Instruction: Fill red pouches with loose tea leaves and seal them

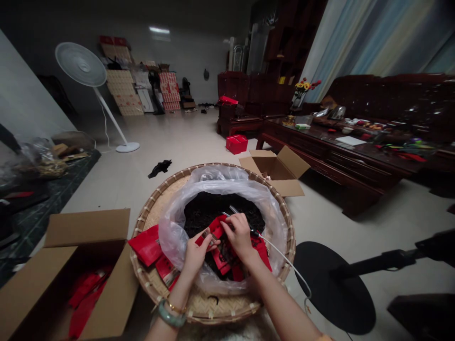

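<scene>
My left hand (199, 246) pinches the lower left of a small red packet (217, 226) with a printed front. My right hand (239, 233) is closed at the packet's upper right edge, fingertips pressed together. A thin silver rod (232, 209) sticks out beyond its fingers, and a white cable (279, 252) runs from beside that hand; their link is hidden. Both hands are above a clear plastic bag (280, 213) of dark, loose, dried-looking material (202, 206). More red packets (222, 259) lie on that material. The bag sits in a round woven bamboo tray (170, 187).
Red packets (147, 244) rest on the tray's left side. An open cardboard box (110, 303) with red packets stands at left; another open box (287, 173) is beyond the tray. A black round stand base (334, 289) is at right, a white fan (81, 64) further back.
</scene>
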Demonstrator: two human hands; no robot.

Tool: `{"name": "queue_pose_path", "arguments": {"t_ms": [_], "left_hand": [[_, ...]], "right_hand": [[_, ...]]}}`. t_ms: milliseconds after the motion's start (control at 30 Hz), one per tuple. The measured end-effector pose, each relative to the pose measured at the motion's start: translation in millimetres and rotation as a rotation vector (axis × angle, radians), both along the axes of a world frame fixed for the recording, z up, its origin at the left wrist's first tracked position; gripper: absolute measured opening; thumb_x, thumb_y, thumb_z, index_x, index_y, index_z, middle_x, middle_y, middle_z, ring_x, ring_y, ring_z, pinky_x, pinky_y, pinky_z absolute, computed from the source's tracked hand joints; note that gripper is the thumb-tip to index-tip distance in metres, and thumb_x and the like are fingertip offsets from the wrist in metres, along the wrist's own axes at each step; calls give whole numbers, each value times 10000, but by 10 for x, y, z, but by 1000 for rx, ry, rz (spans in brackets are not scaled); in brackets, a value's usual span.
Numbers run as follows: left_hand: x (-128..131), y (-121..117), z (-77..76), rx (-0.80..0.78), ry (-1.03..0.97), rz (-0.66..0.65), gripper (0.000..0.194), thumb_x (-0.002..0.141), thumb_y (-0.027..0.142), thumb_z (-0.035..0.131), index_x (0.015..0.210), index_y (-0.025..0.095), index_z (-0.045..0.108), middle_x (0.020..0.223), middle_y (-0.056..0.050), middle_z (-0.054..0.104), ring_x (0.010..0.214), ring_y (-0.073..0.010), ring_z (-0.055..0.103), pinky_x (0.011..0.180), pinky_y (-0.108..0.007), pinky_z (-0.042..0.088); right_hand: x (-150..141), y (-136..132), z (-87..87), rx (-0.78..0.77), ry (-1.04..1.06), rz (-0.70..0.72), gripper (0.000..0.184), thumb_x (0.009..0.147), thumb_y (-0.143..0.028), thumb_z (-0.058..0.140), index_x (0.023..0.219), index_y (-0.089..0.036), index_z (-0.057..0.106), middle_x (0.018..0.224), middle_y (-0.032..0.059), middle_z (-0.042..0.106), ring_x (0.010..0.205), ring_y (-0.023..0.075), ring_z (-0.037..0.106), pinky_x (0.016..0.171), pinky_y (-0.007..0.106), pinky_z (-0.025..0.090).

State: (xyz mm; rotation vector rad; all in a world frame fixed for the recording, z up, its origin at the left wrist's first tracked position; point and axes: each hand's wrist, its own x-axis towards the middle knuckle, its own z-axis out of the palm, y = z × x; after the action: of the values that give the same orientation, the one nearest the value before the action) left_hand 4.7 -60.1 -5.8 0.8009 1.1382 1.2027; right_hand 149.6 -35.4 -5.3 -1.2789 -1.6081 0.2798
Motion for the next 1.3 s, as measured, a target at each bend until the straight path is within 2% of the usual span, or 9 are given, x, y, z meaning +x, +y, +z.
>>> {"name": "queue_pose_path", "arguments": {"t_ms": [200, 333, 467, 633, 800, 967, 1133, 1233, 1300], "left_hand": [[-129, 4, 152, 7, -89, 9, 550, 702, 497, 645, 1144, 177, 580, 1094, -108, 659, 910, -247, 662, 690, -347, 581], [-241, 19, 254, 0, -104, -32, 560, 696, 572, 605, 1015, 115, 657, 985, -131, 698, 978, -281, 626, 739, -379, 561], [-324, 45, 289, -40, -78, -149, 539, 695, 562, 612, 981, 110, 680, 906, -131, 718, 959, -276, 632, 774, -388, 539], [-398, 151, 276, -43, 1, -252, 568, 683, 586, 603, 977, 108, 686, 897, -131, 720, 909, -271, 646, 720, -361, 541], [-391, 307, 253, 43, 161, -235, 571, 690, 603, 573, 930, 101, 704, 843, -109, 728, 783, -237, 669, 708, -322, 525], [-344, 392, 210, 81, 274, -228, 587, 756, 598, 478, 1013, 106, 670, 921, -124, 711, 851, -259, 653, 730, -357, 518], [-356, 295, 188, 573, 882, -14, 632, 733, 454, 612, 1284, 181, 468, 1236, -134, 568, 1127, -283, 497, 968, -449, 370], [-346, 204, 175, 844, 1228, -157, 715, 665, 322, 706, 1316, 220, 428, 1348, -115, 467, 1156, -320, 411, 967, -502, 340], [-333, 181, 161, 893, 1318, -227, 705, 685, 217, 677, 1332, 222, 396, 1332, -107, 480, 1108, -307, 430, 932, -494, 371]], "right_hand": [[21, -11, 102, -365, 372, 386, 223, 804, -400, 542, 788, -182, 585, 733, 14, 619, 682, 156, 575, 657, 272, 459], [46, -49, 208, -572, 472, 701, 364, 752, -452, 598, 971, -162, 622, 861, 31, 669, 800, 176, 615, 740, 300, 476], [89, -69, 279, -664, 368, 848, 430, 722, -486, 620, 1016, -175, 665, 948, 41, 688, 929, 225, 604, 862, 369, 446], [65, -58, 225, -706, 404, 818, 477, 765, -570, 524, 1050, -213, 659, 949, 16, 690, 875, 207, 618, 859, 378, 444], [28, -21, 192, -785, 599, 822, 590, 719, -645, 529, 1017, -155, 668, 932, 63, 691, 871, 227, 628, 899, 394, 423], [56, 67, 151, -845, 564, 876, 628, 785, -660, 416, 1055, -145, 653, 963, 79, 687, 934, 220, 607, 929, 402, 408], [69, 123, 200, -802, 572, 817, 573, 842, -608, 368, 1060, -159, 649, 1034, 76, 670, 1068, 192, 555, 1039, 411, 295], [9, 132, 277, -774, 594, 853, 584, 839, -620, 353, 1037, -162, 657, 1013, 71, 675, 1048, 181, 567, 1046, 397, 293], [-59, 141, 319, -780, 580, 837, 600, 825, -637, 360, 1039, -161, 655, 1008, 71, 676, 1028, 184, 575, 1032, 403, 315]]}}
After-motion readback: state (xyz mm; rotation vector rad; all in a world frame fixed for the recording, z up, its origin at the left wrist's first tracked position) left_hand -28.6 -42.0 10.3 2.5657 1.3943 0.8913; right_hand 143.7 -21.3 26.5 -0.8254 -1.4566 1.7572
